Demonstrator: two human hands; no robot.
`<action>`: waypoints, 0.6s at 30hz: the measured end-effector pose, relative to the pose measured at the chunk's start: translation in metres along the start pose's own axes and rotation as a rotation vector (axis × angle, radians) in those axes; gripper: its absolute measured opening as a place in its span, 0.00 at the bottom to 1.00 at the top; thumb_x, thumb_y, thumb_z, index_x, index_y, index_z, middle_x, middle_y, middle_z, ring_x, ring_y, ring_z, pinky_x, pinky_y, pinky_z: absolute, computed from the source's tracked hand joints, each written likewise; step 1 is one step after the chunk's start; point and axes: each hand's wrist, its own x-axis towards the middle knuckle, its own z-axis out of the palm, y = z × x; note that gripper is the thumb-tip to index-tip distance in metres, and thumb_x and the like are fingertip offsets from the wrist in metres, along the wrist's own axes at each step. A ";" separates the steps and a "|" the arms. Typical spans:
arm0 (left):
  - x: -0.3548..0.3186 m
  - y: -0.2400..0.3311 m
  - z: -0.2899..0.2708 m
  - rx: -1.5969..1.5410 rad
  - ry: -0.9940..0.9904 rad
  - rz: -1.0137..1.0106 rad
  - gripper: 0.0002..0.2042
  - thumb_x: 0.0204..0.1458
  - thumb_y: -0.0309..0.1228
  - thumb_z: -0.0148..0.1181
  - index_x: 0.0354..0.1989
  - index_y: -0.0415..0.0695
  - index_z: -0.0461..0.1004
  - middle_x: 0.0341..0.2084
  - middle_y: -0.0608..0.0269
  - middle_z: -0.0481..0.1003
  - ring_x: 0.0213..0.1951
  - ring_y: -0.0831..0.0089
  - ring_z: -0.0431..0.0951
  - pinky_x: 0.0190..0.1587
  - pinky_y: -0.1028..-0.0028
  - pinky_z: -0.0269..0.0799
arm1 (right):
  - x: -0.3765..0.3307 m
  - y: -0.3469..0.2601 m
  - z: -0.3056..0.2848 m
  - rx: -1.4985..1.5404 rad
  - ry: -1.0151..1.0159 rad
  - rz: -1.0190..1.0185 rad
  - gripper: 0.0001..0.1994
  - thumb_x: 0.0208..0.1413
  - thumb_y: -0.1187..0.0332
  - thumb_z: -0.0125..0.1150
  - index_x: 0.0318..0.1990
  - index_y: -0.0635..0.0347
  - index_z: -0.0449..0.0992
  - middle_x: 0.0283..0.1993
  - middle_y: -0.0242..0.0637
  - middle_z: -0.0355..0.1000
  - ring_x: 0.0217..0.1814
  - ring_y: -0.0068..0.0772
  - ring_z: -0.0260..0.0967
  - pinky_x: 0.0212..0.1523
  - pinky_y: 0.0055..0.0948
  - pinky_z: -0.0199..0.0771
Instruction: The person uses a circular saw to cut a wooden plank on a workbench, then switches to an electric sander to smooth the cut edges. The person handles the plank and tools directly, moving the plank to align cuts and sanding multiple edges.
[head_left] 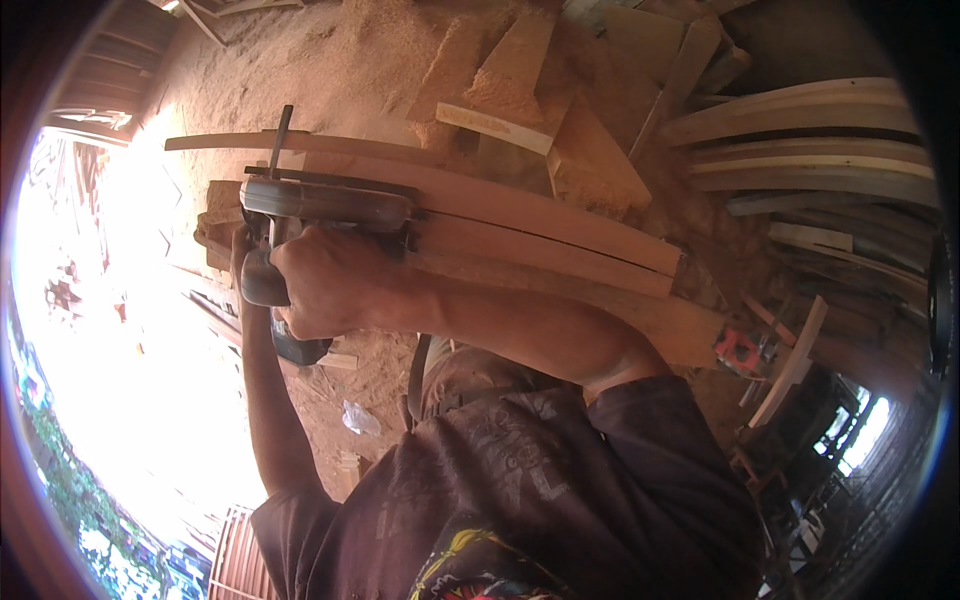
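Dark printed shirt fills the near field. Right hand, grip closed around the handle of a power tool, lies nearer than the left hand, whose grip on the tool cannot be determined. Beyond, long planks extend rightward from the tool; sawdust lies farthest.

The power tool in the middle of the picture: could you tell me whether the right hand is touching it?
Touching. The head view shows the right hand wrapped around the handle of the power tool, which sits against the long wooden boards.
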 end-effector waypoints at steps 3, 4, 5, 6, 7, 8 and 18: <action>0.000 -0.007 -0.023 0.282 -0.069 0.240 0.16 0.75 0.34 0.45 0.66 0.48 0.71 0.45 0.63 0.79 0.42 0.77 0.81 0.44 0.71 0.81 | 0.001 -0.004 0.001 0.000 -0.003 -0.002 0.15 0.49 0.68 0.73 0.38 0.75 0.83 0.34 0.65 0.81 0.41 0.60 0.85 0.47 0.48 0.85; 0.000 -0.005 -0.048 0.181 -0.088 0.169 0.17 0.75 0.33 0.46 0.68 0.48 0.70 0.46 0.63 0.79 0.43 0.77 0.81 0.45 0.71 0.81 | 0.001 -0.009 0.003 0.004 -0.022 -0.017 0.16 0.49 0.68 0.73 0.38 0.75 0.83 0.35 0.65 0.81 0.42 0.61 0.85 0.47 0.48 0.85; 0.007 0.002 -0.053 0.079 -0.129 0.087 0.18 0.75 0.33 0.46 0.70 0.48 0.68 0.46 0.63 0.79 0.44 0.77 0.81 0.46 0.72 0.81 | 0.001 -0.009 0.003 0.005 -0.038 -0.018 0.16 0.49 0.67 0.73 0.39 0.75 0.83 0.35 0.65 0.81 0.43 0.61 0.85 0.48 0.48 0.85; 0.006 0.001 -0.060 0.072 -0.108 0.093 0.18 0.74 0.32 0.48 0.69 0.47 0.68 0.46 0.63 0.79 0.43 0.78 0.81 0.45 0.73 0.80 | 0.003 -0.010 0.004 0.006 -0.055 -0.020 0.16 0.49 0.67 0.73 0.39 0.75 0.83 0.36 0.65 0.81 0.43 0.61 0.85 0.48 0.49 0.85; 0.003 0.001 -0.066 0.064 -0.084 0.101 0.18 0.73 0.31 0.50 0.69 0.46 0.68 0.46 0.64 0.78 0.43 0.78 0.80 0.44 0.74 0.80 | 0.004 -0.012 0.005 0.007 -0.075 -0.024 0.17 0.49 0.67 0.73 0.40 0.75 0.83 0.36 0.65 0.81 0.44 0.61 0.85 0.49 0.49 0.85; 0.009 -0.008 -0.014 0.149 -0.065 0.155 0.17 0.71 0.31 0.52 0.66 0.44 0.70 0.46 0.65 0.78 0.41 0.79 0.80 0.42 0.77 0.79 | 0.005 0.000 0.001 -0.010 -0.026 0.021 0.17 0.49 0.67 0.73 0.40 0.75 0.83 0.37 0.66 0.81 0.44 0.61 0.85 0.49 0.49 0.85; 0.009 -0.002 -0.034 0.695 -0.038 0.479 0.20 0.67 0.24 0.56 0.67 0.43 0.69 0.49 0.62 0.78 0.45 0.75 0.81 0.46 0.75 0.80 | 0.012 -0.005 0.008 -0.039 -0.015 -0.033 0.19 0.49 0.64 0.76 0.40 0.75 0.83 0.38 0.65 0.82 0.44 0.61 0.85 0.51 0.48 0.85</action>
